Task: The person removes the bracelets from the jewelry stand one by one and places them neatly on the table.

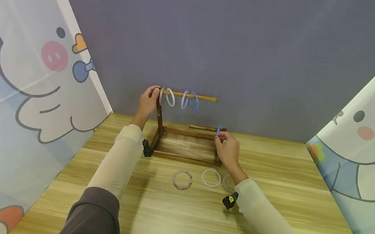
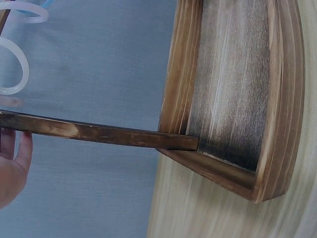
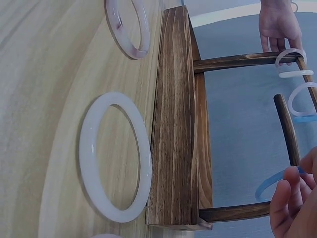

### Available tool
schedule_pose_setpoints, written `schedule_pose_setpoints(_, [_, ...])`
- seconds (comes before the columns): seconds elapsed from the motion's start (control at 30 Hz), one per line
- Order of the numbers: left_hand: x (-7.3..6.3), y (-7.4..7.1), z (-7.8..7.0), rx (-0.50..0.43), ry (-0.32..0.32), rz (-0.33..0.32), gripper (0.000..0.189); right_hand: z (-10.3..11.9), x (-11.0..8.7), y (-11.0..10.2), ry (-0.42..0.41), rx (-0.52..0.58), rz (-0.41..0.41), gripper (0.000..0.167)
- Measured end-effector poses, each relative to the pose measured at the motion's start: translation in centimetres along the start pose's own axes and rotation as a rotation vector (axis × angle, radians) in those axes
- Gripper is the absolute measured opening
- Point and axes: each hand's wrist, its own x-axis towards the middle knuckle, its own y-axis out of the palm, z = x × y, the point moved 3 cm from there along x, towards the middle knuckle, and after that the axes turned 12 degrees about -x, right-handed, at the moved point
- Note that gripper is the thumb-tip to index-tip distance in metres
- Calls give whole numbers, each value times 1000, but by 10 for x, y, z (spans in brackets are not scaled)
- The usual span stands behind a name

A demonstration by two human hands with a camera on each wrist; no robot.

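The right hand (image 1: 228,148) pinches a glossy blue ring (image 1: 219,129) by its rim at a brown wooden rod (image 1: 203,127) (threading unclear); judged light, stiff, slippery, possibly brittle, best held at the rim. Left of that grip and higher, the left hand (image 1: 147,102) holds a dark-grained, square-edged wooden post (image 1: 159,115); nearer lies a smooth white ring (image 3: 89,148).

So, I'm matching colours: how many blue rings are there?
2: one blue ring hangs on the upper bar; the right hand pinches another blue ring at the lower bar.
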Motion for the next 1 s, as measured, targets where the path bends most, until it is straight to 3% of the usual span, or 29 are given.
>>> schedule_pose_setpoints(0.57, [0, 0, 0, 13, -3, 26, 43, 7, -1, 8, -41, 19, 9, 13])
schedule_pose_setpoints(1.0, [0, -1, 2, 20, -18, 15, 41, 15, -3, 16, -16, 30, 60, 15])
